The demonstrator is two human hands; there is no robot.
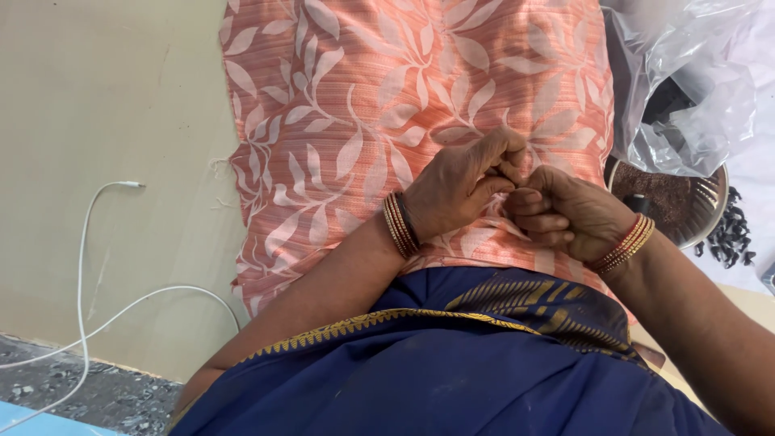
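Note:
My left hand (464, 182) and my right hand (565, 211) meet over an orange cloth with a pale leaf pattern (355, 105), which lies spread on the floor in front of me. Both hands have their fingers curled shut, fingertips pressed together at one spot between them. Whatever they pinch is too small or hidden to make out. Bangles ring both wrists. A dark blue garment with a gold border (452, 363) covers my lap below the hands.
A steel bowl with brown powdery contents (682, 206) sits at the right, under a crumpled clear plastic bag (694, 89). Dark seeds (731, 238) lie scattered beside it. A white cable (85, 266) curves across the beige floor at left.

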